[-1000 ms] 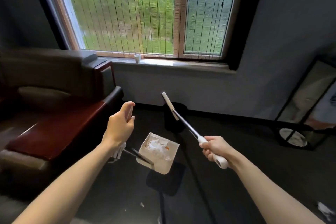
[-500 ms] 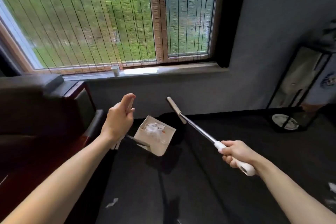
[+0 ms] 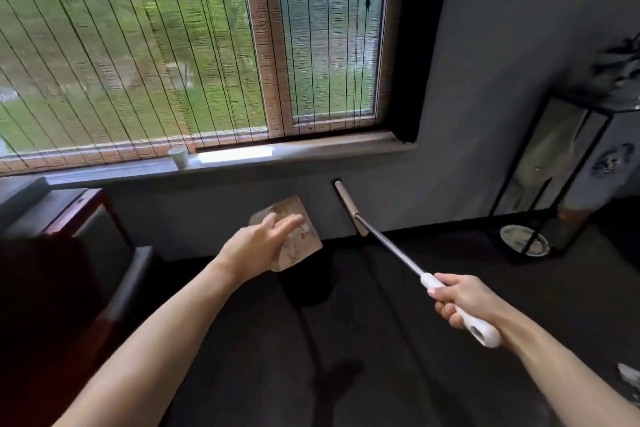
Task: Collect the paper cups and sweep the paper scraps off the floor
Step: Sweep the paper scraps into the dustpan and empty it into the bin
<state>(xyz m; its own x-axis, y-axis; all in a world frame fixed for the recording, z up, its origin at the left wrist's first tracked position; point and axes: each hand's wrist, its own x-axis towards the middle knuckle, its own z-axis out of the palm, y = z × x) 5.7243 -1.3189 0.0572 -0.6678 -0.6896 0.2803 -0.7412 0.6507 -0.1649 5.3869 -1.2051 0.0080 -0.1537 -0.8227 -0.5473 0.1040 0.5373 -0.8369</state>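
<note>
Under the wide window with its thin slatted blind (image 3: 138, 45), the dark matt floor (image 3: 381, 374) runs to the wall, and a sofa arm (image 3: 86, 215) of glossy red-brown wood stands at your left. Just beneath the pan is a dark round shape that I take for the bin (image 3: 308, 288). It barely parts from the floor, so find its rim before you tip.

You seem to be emptying the load. Hold the dustpan (image 3: 304, 246) right above that opening, tilt it steeply and let the light paper slide; a tap on the back should free what clings.

Your right hand (image 3: 464, 302) has its fingers curled round the white moulded grip of the broom (image 3: 391, 250), whose slim bright metal shaft points at the wall. Hold it off to the side, clear of falling scraps.

Your left hand (image 3: 256, 246) lies in front of the flat, pale, stiff-looking pan with its fingers stretched out and close together. Blur and the hand itself hide the handle, so I cannot tell how you hold it.

One small tapered paper cup (image 3: 178, 158) stands uncollected on the grey windowsill (image 3: 311, 152). A pale scrap (image 3: 628, 373) lies on the floor at far right.
</note>
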